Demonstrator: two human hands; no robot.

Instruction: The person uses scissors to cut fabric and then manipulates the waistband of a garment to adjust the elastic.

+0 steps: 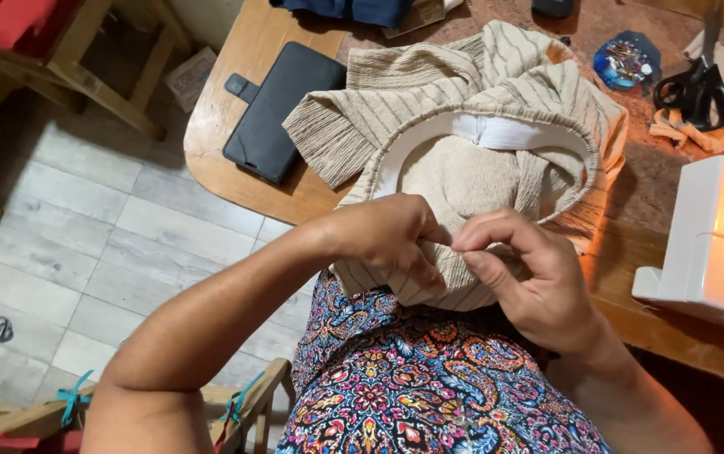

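Both the left hand (387,240) and right hand (517,273) pinch the soft, light striped cloth (463,181), best gripped at its hem.

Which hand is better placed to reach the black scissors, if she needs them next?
Probably the right hand. The black scissors lie at the far right of the table, on that hand's side. The left hand would have to cross the beige striped fabric. Both hands now pinch this fabric.

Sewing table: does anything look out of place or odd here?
Nothing is spilled or broken. Only the black wallet case lies close to the table edge. Both hands, left and right, pinch the beige striped fabric.
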